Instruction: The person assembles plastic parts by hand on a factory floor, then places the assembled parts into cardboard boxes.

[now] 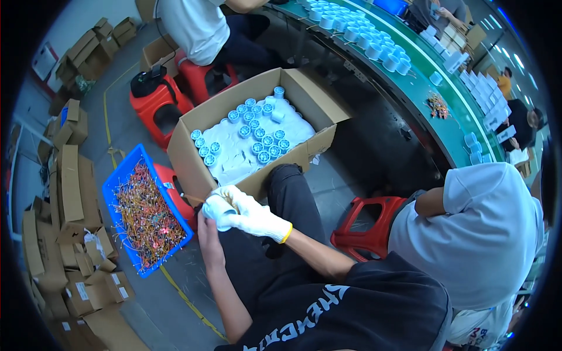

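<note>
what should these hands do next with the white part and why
Perhaps set the white cylindrical part into the cardboard box, if it is finished, which I can't tell. The gloved right hand grips it, the bare left hand is against its side, and the open box, holding similar round parts, lies just ahead.

Bold white lettering (307, 319) runs across the camera wearer's black shirt (386, 298), while blue and red characters (477, 335) mark a co-worker's white garment (462, 323). White labels (82, 291) dot cardboard boxes (96, 301) along the floor's (155, 316) left edge, their print too small to read.
</note>
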Demonstrator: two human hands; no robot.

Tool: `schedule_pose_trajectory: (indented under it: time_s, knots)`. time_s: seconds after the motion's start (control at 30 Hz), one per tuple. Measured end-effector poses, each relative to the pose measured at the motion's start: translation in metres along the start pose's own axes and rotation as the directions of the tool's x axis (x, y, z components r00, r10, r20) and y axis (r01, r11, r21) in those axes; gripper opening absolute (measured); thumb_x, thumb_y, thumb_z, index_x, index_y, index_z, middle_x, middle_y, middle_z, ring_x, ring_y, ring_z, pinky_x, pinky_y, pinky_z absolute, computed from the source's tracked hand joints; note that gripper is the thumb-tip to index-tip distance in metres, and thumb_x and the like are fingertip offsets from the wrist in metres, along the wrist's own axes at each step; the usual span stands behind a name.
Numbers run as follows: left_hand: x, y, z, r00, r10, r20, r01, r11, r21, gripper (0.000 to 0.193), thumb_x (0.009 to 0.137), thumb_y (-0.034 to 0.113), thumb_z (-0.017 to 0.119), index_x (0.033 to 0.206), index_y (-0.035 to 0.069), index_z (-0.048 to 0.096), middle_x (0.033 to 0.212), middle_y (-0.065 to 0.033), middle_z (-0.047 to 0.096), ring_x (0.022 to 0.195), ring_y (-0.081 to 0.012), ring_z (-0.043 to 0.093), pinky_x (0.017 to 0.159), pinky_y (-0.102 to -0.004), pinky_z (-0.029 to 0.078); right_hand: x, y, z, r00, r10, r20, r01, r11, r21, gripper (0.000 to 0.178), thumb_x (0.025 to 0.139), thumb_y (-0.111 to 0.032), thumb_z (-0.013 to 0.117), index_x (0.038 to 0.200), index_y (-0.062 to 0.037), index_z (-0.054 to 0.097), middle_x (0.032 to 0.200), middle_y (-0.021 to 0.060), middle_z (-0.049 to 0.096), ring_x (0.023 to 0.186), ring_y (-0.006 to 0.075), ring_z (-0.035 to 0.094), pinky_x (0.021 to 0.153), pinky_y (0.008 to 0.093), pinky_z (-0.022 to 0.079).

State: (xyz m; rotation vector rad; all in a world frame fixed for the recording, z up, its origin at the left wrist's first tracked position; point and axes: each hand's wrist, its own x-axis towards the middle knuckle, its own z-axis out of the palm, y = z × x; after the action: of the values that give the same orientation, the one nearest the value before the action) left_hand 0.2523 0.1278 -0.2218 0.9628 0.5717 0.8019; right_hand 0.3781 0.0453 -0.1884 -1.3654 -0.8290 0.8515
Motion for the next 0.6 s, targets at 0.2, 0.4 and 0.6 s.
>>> schedule_pose_trajectory:
  time_s: [0.2,0.4,0.6]
  knots:
    - [0.025,0.021,0.014,0.993,0.025,0.119,-0.061,0.951,0.304,0.019,0.097,0.007,0.055,0.105,-0.008,0.063,0.103,-0.0092,0.066,0.099,-0.0150,0.061,0.090,-0.0281,0.045,-0.009,0.012,-0.026,0.996,-0.090,0.020,0.092,0.984,-0.154,0.056,0.076,-0.022,0.073,0.124,-0.0046,0.049,0.111,0.0166,0.061,0.108,0.0233,0.060,0.095,0.0358,0.046]
    - [0.035,0.031,0.049,0.958,0.143,0.247,-0.259,0.798,0.544,0.014,0.095,0.006,0.059,0.097,-0.005,0.067,0.091,-0.0071,0.068,0.091,-0.0142,0.063,0.084,-0.0265,0.047,-0.006,0.006,-0.045,0.976,-0.071,-0.208,0.057,0.996,-0.075,0.050,0.077,-0.011,0.072,0.122,-0.0019,0.050,0.108,0.0098,0.061,0.099,0.0202,0.061,0.090,0.0325,0.049]
    - [0.025,0.028,0.046,0.890,0.238,0.389,-0.434,0.704,0.562,0.031,0.086,0.005,0.070,0.115,-0.001,0.062,0.109,-0.0113,0.065,0.092,-0.0180,0.064,0.082,-0.0281,0.049,-0.011,0.018,-0.041,0.953,0.061,-0.297,-0.021,0.991,0.136,0.054,0.080,-0.012,0.071,0.128,0.0018,0.047,0.117,0.0101,0.060,0.107,0.0215,0.059,0.094,0.0331,0.048]
